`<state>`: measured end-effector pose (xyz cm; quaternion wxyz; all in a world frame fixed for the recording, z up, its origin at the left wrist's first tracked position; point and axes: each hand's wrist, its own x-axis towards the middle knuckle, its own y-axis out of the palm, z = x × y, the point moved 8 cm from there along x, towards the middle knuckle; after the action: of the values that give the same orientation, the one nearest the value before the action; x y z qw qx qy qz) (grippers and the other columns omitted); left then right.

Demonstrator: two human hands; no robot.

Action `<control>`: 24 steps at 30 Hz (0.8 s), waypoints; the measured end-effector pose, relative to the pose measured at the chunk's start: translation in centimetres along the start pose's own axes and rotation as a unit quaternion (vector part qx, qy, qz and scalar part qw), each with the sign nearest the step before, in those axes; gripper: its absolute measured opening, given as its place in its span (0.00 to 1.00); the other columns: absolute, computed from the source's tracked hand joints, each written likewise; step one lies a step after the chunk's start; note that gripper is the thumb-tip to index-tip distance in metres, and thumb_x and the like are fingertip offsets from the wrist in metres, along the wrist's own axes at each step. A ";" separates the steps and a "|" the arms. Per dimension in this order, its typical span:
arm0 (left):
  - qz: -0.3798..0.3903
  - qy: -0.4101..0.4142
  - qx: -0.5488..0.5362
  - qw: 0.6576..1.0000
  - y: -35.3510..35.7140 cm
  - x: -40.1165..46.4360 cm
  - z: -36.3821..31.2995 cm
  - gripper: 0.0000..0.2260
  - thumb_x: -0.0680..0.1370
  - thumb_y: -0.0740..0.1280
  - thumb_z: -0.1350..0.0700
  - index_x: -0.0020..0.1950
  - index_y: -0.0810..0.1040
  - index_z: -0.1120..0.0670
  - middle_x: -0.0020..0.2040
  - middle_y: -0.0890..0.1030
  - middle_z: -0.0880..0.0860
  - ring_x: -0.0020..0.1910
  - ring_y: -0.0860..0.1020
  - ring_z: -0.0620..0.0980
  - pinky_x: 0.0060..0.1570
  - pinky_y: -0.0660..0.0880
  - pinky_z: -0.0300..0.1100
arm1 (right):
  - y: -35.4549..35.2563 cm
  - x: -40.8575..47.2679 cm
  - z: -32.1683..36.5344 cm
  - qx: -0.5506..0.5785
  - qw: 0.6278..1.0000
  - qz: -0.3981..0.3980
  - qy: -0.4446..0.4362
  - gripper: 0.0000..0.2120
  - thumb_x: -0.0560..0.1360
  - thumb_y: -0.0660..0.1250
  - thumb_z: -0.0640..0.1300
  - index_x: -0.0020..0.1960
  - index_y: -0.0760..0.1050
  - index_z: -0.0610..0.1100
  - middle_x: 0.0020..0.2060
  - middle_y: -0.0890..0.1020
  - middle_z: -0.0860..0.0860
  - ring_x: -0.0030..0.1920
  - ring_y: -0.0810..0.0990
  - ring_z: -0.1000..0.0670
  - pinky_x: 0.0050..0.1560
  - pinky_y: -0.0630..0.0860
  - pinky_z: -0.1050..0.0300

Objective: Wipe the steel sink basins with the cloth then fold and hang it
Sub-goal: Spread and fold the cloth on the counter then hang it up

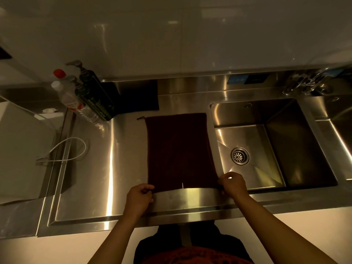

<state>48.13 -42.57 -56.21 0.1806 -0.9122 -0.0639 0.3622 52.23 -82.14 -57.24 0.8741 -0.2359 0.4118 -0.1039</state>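
The steel counter [106,168] spans the view from left to right, with a raised back ledge against a glossy wall.

The sink basin [297,141] is recessed into the right half of the counter. Its round drain [240,156] sits in the near-left part of the basin floor. A second basin [341,134] is partly visible at the far right edge. A tap [312,82] stands on the ledge at the far side of the basins.

The cloth [179,151], dark maroon, lies flat and spread out on the counter just left of the sink basin. Its right edge runs alongside the basin rim. A small hanging loop [140,118] projects from its far-left corner.

The left hand [140,197] is at the cloth's near-left corner, fingers curled with thumb and fingertips pinching the near edge. The right hand [231,184] is at the near-right corner, fingers curled and gripping that edge.

At far left on the counter stand two dark pump bottles [93,94] and a clear bottle [70,100] with a red cap, close together. A white cable [66,151] loops at the counter's left edge.
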 end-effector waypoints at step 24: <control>0.082 0.310 0.338 0.885 9.8 -1.1 -7.1 0.13 0.83 0.67 0.50 0.67 0.80 0.48 0.61 0.77 0.47 0.61 0.75 0.46 0.56 0.75 0.41 | 1.0 4.0 12.6 -0.163 0.964 -0.035 -0.207 0.04 0.77 0.73 0.45 0.47 0.84 0.44 0.44 0.85 0.47 0.48 0.83 0.46 0.51 0.80 0.51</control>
<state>52.05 -53.92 -54.42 0.4580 -0.8637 0.1970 0.0738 64.48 -78.66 -53.46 0.8860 -0.4053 0.2248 -0.0147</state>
